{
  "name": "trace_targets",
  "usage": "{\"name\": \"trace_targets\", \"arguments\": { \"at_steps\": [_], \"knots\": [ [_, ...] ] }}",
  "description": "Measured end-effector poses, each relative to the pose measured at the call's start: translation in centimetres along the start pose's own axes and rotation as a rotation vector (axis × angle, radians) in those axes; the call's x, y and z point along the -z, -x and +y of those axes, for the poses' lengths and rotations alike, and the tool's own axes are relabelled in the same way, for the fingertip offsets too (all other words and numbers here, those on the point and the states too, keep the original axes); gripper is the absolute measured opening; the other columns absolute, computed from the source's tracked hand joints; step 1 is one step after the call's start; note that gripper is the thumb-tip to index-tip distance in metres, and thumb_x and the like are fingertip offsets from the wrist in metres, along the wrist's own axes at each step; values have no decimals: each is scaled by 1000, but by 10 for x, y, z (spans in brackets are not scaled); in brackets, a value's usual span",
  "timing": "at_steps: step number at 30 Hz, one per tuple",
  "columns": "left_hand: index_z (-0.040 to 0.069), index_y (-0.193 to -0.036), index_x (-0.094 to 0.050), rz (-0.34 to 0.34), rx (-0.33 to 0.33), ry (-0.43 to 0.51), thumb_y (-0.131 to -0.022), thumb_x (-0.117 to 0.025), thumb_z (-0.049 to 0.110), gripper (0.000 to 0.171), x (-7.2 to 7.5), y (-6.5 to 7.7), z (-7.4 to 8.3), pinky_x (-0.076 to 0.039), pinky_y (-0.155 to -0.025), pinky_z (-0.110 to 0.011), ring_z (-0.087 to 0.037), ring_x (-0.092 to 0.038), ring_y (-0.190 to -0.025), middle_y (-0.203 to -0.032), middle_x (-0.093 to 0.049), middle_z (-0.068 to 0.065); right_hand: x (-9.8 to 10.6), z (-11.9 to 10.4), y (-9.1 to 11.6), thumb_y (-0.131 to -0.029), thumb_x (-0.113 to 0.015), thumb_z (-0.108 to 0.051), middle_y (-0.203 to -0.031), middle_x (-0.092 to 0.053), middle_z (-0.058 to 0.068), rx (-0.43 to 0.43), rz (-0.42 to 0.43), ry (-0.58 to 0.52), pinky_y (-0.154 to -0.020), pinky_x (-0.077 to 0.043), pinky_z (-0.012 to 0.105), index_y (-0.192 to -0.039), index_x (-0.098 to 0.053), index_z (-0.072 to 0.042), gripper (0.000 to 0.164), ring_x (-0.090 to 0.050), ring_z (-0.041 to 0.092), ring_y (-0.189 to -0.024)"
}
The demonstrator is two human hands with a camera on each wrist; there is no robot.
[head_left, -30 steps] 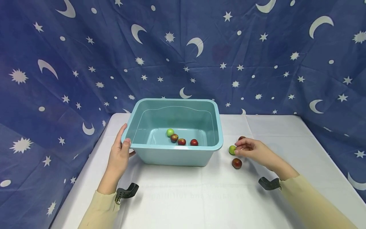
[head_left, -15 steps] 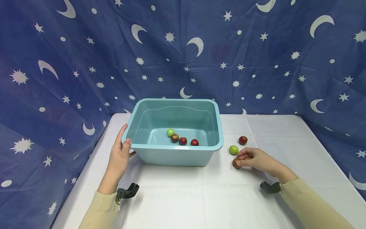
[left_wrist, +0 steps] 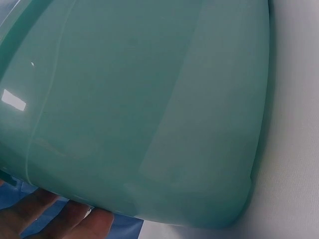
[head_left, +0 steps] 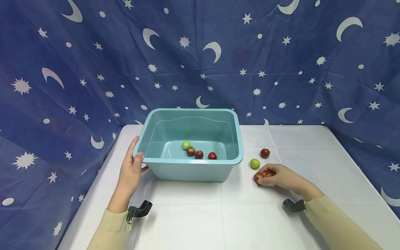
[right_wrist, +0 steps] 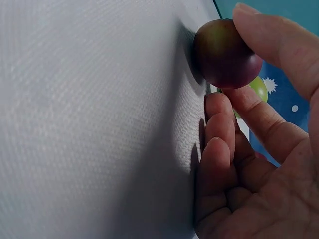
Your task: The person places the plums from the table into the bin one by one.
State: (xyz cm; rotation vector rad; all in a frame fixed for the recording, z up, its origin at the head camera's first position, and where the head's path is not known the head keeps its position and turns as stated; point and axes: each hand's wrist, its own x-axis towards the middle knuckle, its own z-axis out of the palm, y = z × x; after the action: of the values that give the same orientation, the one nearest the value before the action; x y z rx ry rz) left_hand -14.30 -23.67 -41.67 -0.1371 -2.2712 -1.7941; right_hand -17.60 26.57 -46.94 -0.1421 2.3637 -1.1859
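My left hand (head_left: 130, 172) holds the left end of a light blue plastic tub (head_left: 190, 171), thumb over the rim. In the left wrist view, its fingertips (left_wrist: 97, 221) lie against the tub's outer wall. My right hand (head_left: 279, 177) pinches a dark red-brown plum (right_wrist: 227, 55) between thumb and index finger, low at the white tablecloth. The other fingers curl loosely beside it. Just behind stand a green plum (head_left: 255, 164) and a dark red plum (head_left: 265, 153). On the tub's floor lie a green plum (head_left: 186, 145) and several reddish plums (head_left: 198, 154).
A white cloth (head_left: 200, 222) covers the table. Behind and at the sides hangs a blue curtain (head_left: 187, 80) with moons and stars. A black camera mount sits on each wrist, the left mount (head_left: 139, 209) and the right mount (head_left: 293, 205).
My right hand has moved from beside the green plum toward the front and taken hold of the red-brown plum. The dark red plum behind has come fully into view. My left hand stays put.
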Motion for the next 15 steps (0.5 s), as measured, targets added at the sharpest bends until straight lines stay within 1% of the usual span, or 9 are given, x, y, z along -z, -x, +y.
{"name": "trace_targets", "arguments": {
  "at_steps": [8,15],
  "knots": [
    [37,-153,-24,0,12,-15,-102,-38,31,53,1,0,-3,-49,-83,-61,-42,-48,-119,-146,-35,-21,-2,1,0,-78,-81,-37,-96,-59,9,-34,-5,-20,-73,-47,31,-106,-65,-9,43,-51,23,-88],
    [39,-152,-25,3,4,-13,-102,-38,32,52,1,-1,-5,-49,-83,-62,-41,-47,-119,-146,-34,-19,1,2,1,-79,-80,-35,-96,-59,10,-2,-15,-51,-72,-49,30,-107,-64,-7,43,-52,24,-88]
  ]
}}
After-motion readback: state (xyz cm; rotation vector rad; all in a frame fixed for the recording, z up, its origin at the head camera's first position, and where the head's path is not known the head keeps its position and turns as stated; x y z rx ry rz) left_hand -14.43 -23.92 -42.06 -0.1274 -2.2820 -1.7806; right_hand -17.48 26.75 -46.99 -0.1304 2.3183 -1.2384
